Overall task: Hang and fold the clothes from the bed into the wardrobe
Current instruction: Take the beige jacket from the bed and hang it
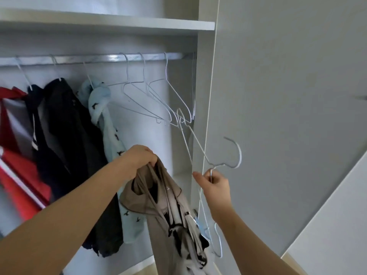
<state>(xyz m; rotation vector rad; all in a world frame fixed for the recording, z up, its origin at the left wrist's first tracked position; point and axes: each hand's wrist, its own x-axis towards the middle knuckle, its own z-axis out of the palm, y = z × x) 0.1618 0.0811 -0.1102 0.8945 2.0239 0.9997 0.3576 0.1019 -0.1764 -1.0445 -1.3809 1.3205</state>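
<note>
The left hand grips a bunched tan cloth top, which hangs down in front of the white wardrobe. The right hand pinches the neck of a thin silver wire hanger just beside it. Behind them, bare hangers, dark clothes and a pale blue shirt hang on the shiny metal rail.

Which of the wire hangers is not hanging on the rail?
The hanger pinched at its neck by the right hand; the other empty hangers all hook over the rail.
</note>
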